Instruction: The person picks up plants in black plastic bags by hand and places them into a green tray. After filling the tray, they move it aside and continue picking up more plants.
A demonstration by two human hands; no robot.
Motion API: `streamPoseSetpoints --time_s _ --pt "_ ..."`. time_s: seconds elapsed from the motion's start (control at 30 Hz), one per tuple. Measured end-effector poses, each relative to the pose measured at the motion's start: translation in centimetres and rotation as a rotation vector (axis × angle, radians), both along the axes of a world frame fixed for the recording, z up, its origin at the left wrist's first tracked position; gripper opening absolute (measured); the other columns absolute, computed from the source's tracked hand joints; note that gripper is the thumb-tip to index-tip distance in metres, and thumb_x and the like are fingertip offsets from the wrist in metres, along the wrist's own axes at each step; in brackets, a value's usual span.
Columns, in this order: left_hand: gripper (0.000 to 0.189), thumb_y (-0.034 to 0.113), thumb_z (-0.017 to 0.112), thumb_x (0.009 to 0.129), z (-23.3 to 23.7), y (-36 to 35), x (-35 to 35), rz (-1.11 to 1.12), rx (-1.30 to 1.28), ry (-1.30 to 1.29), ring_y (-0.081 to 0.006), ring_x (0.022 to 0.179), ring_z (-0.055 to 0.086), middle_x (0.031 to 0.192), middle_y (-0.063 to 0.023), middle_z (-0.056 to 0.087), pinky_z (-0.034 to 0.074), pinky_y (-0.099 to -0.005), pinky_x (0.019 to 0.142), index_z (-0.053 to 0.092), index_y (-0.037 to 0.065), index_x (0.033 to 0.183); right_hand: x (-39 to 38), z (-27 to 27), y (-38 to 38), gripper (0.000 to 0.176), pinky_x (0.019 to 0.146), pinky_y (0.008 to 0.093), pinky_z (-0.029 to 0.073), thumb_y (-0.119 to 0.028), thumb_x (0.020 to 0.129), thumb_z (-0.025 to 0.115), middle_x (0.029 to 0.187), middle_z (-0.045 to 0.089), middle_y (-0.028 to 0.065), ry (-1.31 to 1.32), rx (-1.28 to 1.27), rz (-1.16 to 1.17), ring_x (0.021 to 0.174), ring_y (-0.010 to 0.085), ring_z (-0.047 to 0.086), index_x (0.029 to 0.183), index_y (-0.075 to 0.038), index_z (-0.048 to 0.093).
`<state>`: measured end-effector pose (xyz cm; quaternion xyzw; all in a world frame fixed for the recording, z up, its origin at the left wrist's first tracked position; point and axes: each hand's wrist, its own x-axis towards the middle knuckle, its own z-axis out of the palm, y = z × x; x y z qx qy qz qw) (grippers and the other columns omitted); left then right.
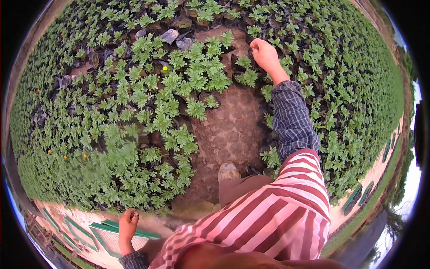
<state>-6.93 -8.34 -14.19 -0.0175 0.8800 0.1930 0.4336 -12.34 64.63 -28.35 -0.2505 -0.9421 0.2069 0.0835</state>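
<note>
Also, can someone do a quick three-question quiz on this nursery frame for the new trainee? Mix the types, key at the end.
1. Multiple choice: what pattern is the sleeve on the arm reaching out over the plants?
A) polka dots
B) checks
C) plain
2. True or false: the bare soil strip has plants on both sides.
3. Short answer: which hand is nearer the green-edged panel at lower left?

Key: 1 B; 2 true; 3 the left hand.
</note>
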Motion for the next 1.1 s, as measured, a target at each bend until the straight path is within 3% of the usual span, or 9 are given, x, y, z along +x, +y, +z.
streamPoseSetpoints --time_s 0.07,0.17,0.23,0.37,0.4,0.5,0.8,1.0,1.1 --pt "0.023 0.007 0.062 0.085 0.1 0.2 -0.1 0.024 -0.018 -0.05 -0.0216 0.081 0.064 0.089 -0.0151 0.066 0.05 -0.0316 0.073 0.059 0.001 0.107 -2.5 -0.1 0.4 0.02 0.078 0.0417 0.05 -0.01 0.079 0.057 0.088 0.064 0.016 0.044 -0.056 0.118 0.087 0.0334 0.062 0.097 -0.008 0.064" --pt "0.023 0.007 0.062 0.085 0.3 0.0 0.1 -0.032 -0.036 -0.019 -0.0203 0.081 0.063 0.088 -0.0148 0.066 0.05 -0.0315 0.073 0.059 0.0 0.107 -4.8 -1.8 -1.9 0.034 0.085 0.0415 0.048 -0.025 0.08 0.066 0.1 0.061 0.0169 -0.187 -0.022 0.215 0.1 0.0342 0.059 0.109 -0.008 0.061" --pt "0.023 0.007 0.062 0.085 0.2 -0.1 0.4 -0.018 -0.029 -0.016 -0.0203 0.081 0.064 0.088 -0.015 0.066 0.05 -0.0317 0.073 0.06 0.0 0.107 -5.9 -3.3 -3.4 0.046 0.088 0.0418 0.047 -0.034 0.079 0.068 0.104 0.06 0.0179 -0.332 0.018 0.15 0.105 0.0353 0.056 0.116 -0.01 0.058" --pt "0.022 0.009 0.063 0.086 0.7 0.2 0.8 0.04 -0.025 -0.033 -0.0209 0.08 0.065 0.088 -0.0153 0.066 0.051 -0.0323 0.072 0.06 0.001 0.106 -7.4 -5.4 -4.5 0.037 0.088 0.0424 0.047 -0.035 0.078 0.068 0.105 0.059 0.0193 -0.25 -0.021 -0.005 0.103 0.0353 0.056 0.104 -0.008 0.067" --pt "0.022 0.009 0.063 0.086 0.6 -0.1 1.0 0.045 -0.024 -0.03 -0.0209 0.08 0.065 0.088 -0.0153 0.066 0.051 -0.0323 0.072 0.06 0.001 0.106 -7.4 -5.1 -4.9 0.031 0.087 0.0442 0.045 -0.034 0.079 0.067 0.106 0.06 0.0175 -0.285 -0.037 -0.033 0.103 0.0339 0.055 0.094 -0.007 0.072" --pt "0.022 0.009 0.063 0.086 0.4 -0.5 1.3 0.045 -0.004 -0.017 -0.0214 0.079 0.065 0.088 -0.0158 0.067 0.051 -0.0326 0.072 0.06 0.001 0.106 -7.2 -2.1 -7.9 0.031 0.087 0.0446 0.042 -0.034 0.078 0.067 0.105 0.062 0.014 -0.326 0.184 -0.144 0.107 0.0318 0.052 0.092 -0.007 0.073" --pt "0.022 0.011 0.064 0.086 0.6 -0.1 1.1 0.051 -0.052 -0.018 -0.0212 0.082 0.066 0.09 -0.0168 0.067 0.051 -0.0325 0.074 0.06 0.001 0.106 -9.4 -5.5 -8.4 0.013 0.085 0.0426 0.037 -0.019 0.076 0.064 0.094 0.067 0.0041 -0.338 0.278 -0.175 0.101 0.0268 0.054 0.084 -0.014 0.073" --pt "0.023 0.011 0.064 0.086 0.2 -0.9 1.6 0.059 -0.026 -0.017 -0.0215 0.082 0.066 0.09 -0.017 0.067 0.051 -0.0325 0.073 0.06 0.001 0.106 -8.7 -6.4 -7.1 0.009 0.074 0.0394 0.046 -0.011 0.072 0.062 0.085 0.065 0.005 -0.121 0.258 -0.071 0.091 0.0265 0.059 0.077 -0.013 0.069" --pt "0.023 0.011 0.064 0.086 0.1 -1.7 2.0 0.09 -0.031 -0.001 -0.0217 0.082 0.066 0.09 -0.0172 0.067 0.051 -0.0325 0.073 0.061 0.002 0.107 -8.3 -5.4 -6.0 0.014 0.073 0.0409 0.05 -0.006 0.074 0.057 0.087 0.062 0.0081 0.002 0.235 -0.072 0.085 0.0298 0.063 0.085 -0.01 0.065"
